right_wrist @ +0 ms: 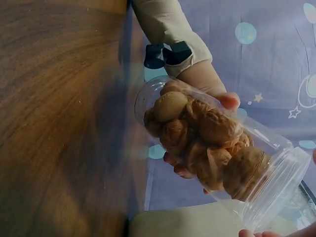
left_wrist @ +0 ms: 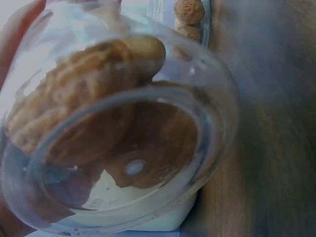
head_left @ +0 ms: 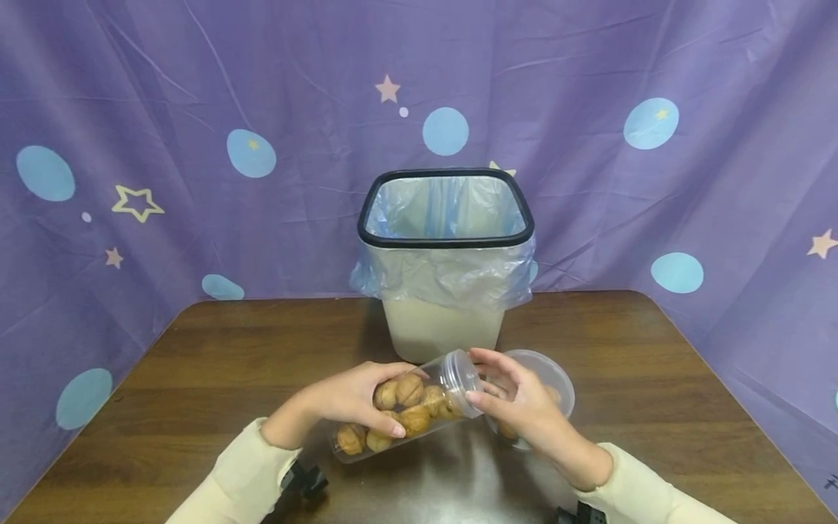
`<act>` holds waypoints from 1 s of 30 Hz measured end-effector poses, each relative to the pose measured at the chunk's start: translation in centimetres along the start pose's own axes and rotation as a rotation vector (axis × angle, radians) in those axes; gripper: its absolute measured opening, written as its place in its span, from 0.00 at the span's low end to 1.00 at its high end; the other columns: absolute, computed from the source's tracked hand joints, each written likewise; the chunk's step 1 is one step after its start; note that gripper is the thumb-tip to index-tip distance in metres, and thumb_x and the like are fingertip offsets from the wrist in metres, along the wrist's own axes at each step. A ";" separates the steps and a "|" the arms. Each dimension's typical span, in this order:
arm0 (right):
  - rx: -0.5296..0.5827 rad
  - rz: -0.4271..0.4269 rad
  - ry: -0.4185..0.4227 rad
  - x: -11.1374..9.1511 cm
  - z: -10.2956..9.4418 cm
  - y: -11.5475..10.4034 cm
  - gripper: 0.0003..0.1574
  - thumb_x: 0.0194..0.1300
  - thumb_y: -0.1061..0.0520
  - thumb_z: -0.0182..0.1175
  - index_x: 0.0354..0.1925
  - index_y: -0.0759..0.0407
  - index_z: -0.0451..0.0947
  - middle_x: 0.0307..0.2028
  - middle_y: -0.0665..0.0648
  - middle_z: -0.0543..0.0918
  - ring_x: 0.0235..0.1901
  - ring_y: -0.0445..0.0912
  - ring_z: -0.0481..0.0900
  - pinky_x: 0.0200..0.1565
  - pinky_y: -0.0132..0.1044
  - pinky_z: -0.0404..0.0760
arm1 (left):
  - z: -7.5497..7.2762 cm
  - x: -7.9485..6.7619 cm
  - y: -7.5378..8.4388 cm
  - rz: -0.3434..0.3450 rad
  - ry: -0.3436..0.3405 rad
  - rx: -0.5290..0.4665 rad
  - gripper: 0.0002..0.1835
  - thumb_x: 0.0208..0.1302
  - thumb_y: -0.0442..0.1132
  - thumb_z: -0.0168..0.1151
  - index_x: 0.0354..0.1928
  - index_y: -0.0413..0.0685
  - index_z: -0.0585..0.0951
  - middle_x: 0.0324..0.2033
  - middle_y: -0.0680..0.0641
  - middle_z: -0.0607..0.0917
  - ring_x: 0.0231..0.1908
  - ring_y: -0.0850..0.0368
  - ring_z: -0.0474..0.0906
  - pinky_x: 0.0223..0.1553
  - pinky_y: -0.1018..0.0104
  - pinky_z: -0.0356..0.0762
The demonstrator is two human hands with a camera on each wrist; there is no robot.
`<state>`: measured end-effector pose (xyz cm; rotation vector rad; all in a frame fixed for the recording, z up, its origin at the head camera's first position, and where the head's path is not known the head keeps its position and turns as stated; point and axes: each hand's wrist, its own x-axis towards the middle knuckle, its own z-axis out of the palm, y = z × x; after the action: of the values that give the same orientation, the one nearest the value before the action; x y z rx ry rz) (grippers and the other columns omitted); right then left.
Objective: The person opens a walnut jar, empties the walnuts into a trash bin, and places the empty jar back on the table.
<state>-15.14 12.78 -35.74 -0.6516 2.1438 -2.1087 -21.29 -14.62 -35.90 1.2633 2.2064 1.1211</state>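
Observation:
My left hand (head_left: 353, 399) grips a clear plastic jar (head_left: 428, 431) of walnuts (right_wrist: 219, 128), tilted with its capped end up to the right. At that end is a translucent lid (head_left: 466, 382). My right hand (head_left: 524, 399) curls its thumb and fingers about the lid's edge, and its fingertips also show there in the right wrist view. Behind and beneath the right hand stands a clear round container (head_left: 564, 378) with walnuts in it, partly hidden by that hand. In the left wrist view the jar's bottom (left_wrist: 217, 123) fills much of the frame.
A pale bin (head_left: 441, 331) with a black rim (head_left: 447, 243) and a translucent bluish liner (head_left: 452, 273) stands just beyond the jar. All of this is on a brown wooden table (head_left: 216, 393). A purple patterned curtain (head_left: 314, 87) hangs behind and at both sides.

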 end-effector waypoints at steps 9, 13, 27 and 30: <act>-0.031 0.032 0.015 0.0 0.1 0.2 0.43 0.52 0.62 0.69 0.61 0.77 0.61 0.51 0.72 0.74 0.48 0.55 0.75 0.51 0.31 0.77 | 0.0 -0.1 0.1 -0.026 0.021 0.023 0.34 0.49 0.47 0.72 0.60 0.55 0.71 0.40 0.57 0.83 0.40 0.63 0.80 0.44 0.66 0.79; -0.034 0.026 0.015 0.1 0.1 0.3 0.42 0.52 0.63 0.69 0.60 0.77 0.62 0.51 0.72 0.74 0.48 0.56 0.75 0.51 0.31 0.77 | 0.0 -0.1 0.1 -0.031 0.023 0.026 0.34 0.49 0.47 0.72 0.59 0.54 0.71 0.40 0.57 0.83 0.40 0.63 0.80 0.44 0.66 0.79; 0.056 -0.110 -0.034 0.4 -0.3 1.2 0.44 0.51 0.67 0.67 0.61 0.81 0.58 0.57 0.77 0.67 0.53 0.42 0.73 0.57 0.31 0.72 | -0.1 -0.3 0.0 -0.019 0.006 -0.020 0.33 0.50 0.45 0.71 0.60 0.52 0.71 0.41 0.56 0.83 0.41 0.62 0.80 0.45 0.65 0.78; 0.076 -0.156 -0.058 0.5 -0.5 1.4 0.46 0.50 0.68 0.68 0.62 0.80 0.57 0.59 0.78 0.65 0.55 0.41 0.72 0.58 0.31 0.71 | -0.1 -0.3 0.1 -0.005 -0.005 -0.052 0.34 0.50 0.44 0.71 0.60 0.51 0.71 0.42 0.55 0.83 0.42 0.62 0.80 0.45 0.65 0.79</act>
<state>-16.10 13.06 -36.95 -0.8877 2.0337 -2.2045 -21.16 -14.92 -35.80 1.2370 2.1612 1.1638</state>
